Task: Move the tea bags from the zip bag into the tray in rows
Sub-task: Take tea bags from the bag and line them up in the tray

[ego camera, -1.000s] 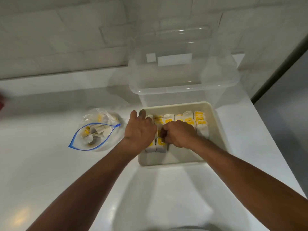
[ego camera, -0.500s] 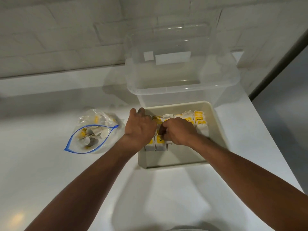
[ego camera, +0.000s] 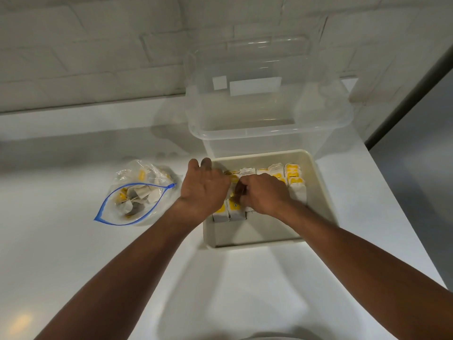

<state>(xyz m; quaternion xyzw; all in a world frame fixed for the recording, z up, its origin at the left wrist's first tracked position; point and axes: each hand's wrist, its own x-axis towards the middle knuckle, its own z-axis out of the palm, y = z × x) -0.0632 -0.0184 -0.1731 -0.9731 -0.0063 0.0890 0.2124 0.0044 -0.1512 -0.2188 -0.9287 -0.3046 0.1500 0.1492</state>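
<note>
A cream square tray (ego camera: 321, 192) sits on the white counter and holds rows of white tea bags with yellow tags (ego camera: 295, 182). My left hand (ego camera: 202, 188) lies over the tray's left side, fingers bent down onto the standing tea bags, fingertips near the far left corner. My right hand (ego camera: 263, 193) is in the tray's middle, its curled fingers pinching a tea bag among the rows. To the left lies the open zip bag (ego camera: 133, 200) with a blue seal, several tea bags still inside it.
A large clear plastic bin (ego camera: 269, 114) stands right behind the tray against the white brick wall. The counter's right edge runs diagonally past the tray, with a grey surface beyond it. Bare counter lies in front of the tray and the bag.
Both hands stay in the tray, shifting only slightly among the tea bags. The view has tilted a little.
</note>
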